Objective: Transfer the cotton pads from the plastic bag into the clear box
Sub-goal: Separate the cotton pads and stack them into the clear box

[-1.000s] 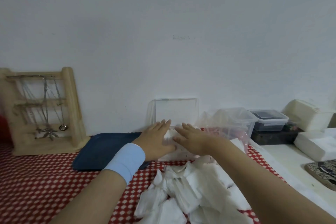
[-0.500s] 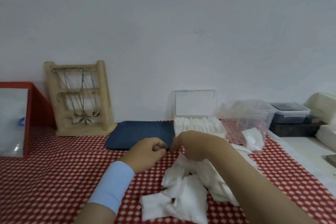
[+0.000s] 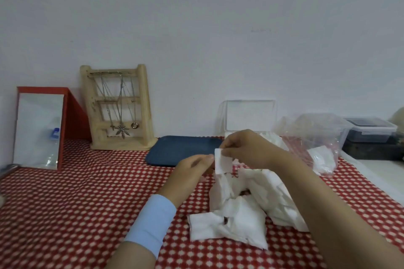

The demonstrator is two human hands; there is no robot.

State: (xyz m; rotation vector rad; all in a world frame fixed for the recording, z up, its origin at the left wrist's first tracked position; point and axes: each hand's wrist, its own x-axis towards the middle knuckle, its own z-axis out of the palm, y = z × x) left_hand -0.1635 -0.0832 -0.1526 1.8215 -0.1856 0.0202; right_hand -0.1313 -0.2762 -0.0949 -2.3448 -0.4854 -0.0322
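Note:
A loose heap of white cotton pads (image 3: 244, 207) lies on the red checked cloth in front of me. My right hand (image 3: 247, 148) pinches one cotton pad (image 3: 223, 160) by its top edge and holds it above the heap. My left hand (image 3: 192, 170) is just left of that pad, its fingertips touching the pad's side. Behind my hands stands the clear box (image 3: 249, 116) with its lid up and white pads inside. The crumpled plastic bag (image 3: 314, 137) sits to the right with a few pads left in it.
A dark blue tray (image 3: 181, 148) lies behind my left hand. A wooden jewellery stand (image 3: 118, 109) and a red-framed mirror (image 3: 41, 129) stand at the back left. Lidded plastic containers (image 3: 369, 129) sit at the far right.
Both hands drew back from the clear box to the heap. My right hand has lifted one pad off it, and my left hand has come up beside it. The view swung left.

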